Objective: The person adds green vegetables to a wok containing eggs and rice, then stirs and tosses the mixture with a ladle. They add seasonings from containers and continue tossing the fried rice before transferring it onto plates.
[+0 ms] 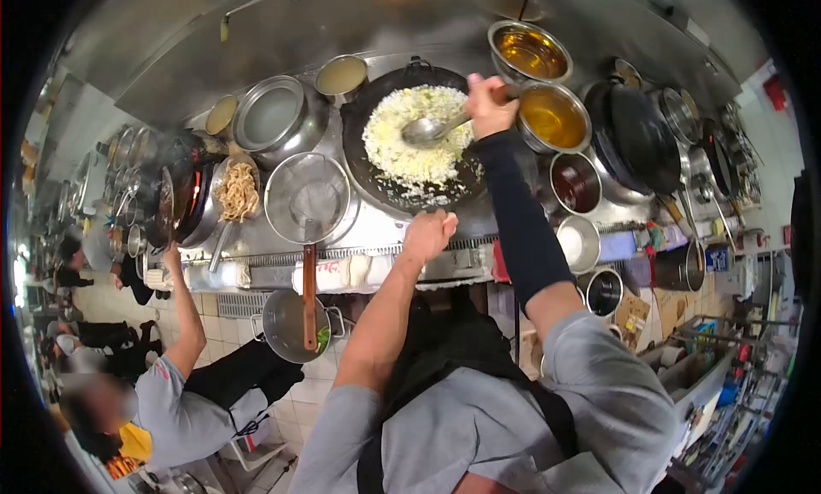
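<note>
A black wok (357, 159) holds a broad heap of fried rice (416, 109) with yellow bits through it. My right hand (490, 107) is wrapped around the wooden handle of a metal ladle (421, 132), whose bowl rests on the rice. At the wok's near rim, my left hand (430, 236) is closed around the near handle, which the fingers mostly hide. A loop handle shows at the wok's far side.
Metal bowls of amber oil (556, 119) (532, 51) and a pot of dark red sauce (575, 184) stand right of the wok. A wire strainer (306, 195) lies left, beside noodles (237, 191) in a strainer. A co-worker (192, 391) reaches toward another wok at the left.
</note>
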`<control>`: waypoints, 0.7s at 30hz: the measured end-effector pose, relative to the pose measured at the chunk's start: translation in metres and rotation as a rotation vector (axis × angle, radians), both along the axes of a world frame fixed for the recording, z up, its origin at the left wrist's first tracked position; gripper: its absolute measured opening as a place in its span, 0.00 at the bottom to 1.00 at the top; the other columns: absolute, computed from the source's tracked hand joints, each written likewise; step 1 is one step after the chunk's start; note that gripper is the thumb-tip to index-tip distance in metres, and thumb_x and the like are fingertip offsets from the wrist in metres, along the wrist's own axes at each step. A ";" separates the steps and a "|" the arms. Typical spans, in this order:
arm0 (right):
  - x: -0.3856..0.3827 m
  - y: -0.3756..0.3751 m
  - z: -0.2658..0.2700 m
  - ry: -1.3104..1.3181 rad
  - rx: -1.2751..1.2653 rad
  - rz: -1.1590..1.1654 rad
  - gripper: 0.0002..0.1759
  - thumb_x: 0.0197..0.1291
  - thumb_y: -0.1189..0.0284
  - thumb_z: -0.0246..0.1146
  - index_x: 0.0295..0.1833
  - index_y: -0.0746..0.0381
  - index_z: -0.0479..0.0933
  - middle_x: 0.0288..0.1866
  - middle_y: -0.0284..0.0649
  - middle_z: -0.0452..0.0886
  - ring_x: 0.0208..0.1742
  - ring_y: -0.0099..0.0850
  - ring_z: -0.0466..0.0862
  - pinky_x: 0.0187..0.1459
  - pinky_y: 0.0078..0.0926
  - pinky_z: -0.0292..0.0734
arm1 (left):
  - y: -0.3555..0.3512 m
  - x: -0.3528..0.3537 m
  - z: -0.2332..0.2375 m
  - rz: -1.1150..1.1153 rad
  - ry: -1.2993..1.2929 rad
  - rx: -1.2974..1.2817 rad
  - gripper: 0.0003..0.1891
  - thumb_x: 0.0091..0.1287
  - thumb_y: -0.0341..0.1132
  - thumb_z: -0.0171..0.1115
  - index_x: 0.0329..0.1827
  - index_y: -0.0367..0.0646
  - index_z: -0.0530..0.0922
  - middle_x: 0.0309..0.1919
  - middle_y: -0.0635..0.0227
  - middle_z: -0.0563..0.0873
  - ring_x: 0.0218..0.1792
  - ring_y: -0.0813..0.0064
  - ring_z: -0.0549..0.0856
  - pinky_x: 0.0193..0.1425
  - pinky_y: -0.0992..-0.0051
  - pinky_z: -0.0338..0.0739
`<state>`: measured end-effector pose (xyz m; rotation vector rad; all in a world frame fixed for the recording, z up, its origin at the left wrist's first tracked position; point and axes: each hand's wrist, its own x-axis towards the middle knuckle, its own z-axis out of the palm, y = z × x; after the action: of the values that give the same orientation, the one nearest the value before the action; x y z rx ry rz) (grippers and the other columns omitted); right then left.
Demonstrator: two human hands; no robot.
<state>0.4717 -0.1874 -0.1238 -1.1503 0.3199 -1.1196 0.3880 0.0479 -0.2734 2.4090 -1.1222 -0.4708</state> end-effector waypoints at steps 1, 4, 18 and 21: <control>-0.006 0.014 -0.006 0.037 -0.036 0.141 0.19 0.68 0.70 0.77 0.29 0.58 0.74 0.21 0.26 0.73 0.19 0.17 0.70 0.23 0.23 0.64 | -0.003 0.002 0.007 -0.005 0.014 0.011 0.24 0.83 0.54 0.53 0.47 0.39 0.83 0.41 0.46 0.91 0.46 0.42 0.89 0.54 0.46 0.84; -0.035 0.043 0.042 0.156 -0.059 0.462 0.19 0.70 0.67 0.75 0.29 0.60 0.75 0.22 0.27 0.75 0.20 0.16 0.71 0.23 0.22 0.64 | 0.007 -0.021 0.022 0.051 -0.040 -0.101 0.24 0.81 0.53 0.57 0.41 0.37 0.83 0.34 0.43 0.90 0.39 0.38 0.89 0.48 0.44 0.82; -0.071 0.050 0.148 -0.186 -0.062 0.196 0.16 0.72 0.71 0.73 0.33 0.55 0.72 0.21 0.25 0.66 0.18 0.18 0.62 0.23 0.25 0.59 | 0.083 -0.129 0.005 -0.080 -0.069 -0.063 0.22 0.83 0.49 0.56 0.45 0.36 0.81 0.31 0.42 0.88 0.34 0.40 0.89 0.39 0.46 0.85; -0.116 0.092 0.173 -0.061 -0.035 0.200 0.16 0.71 0.71 0.74 0.32 0.56 0.74 0.20 0.23 0.67 0.17 0.17 0.64 0.23 0.22 0.59 | 0.083 -0.103 0.104 -0.024 0.010 -0.179 0.24 0.84 0.52 0.57 0.44 0.35 0.81 0.30 0.44 0.88 0.33 0.43 0.90 0.39 0.48 0.86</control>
<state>0.3561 -0.0954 0.0495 -1.1498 0.1348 -0.9852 0.2849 0.1310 -0.1694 2.2385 -1.1401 -0.3726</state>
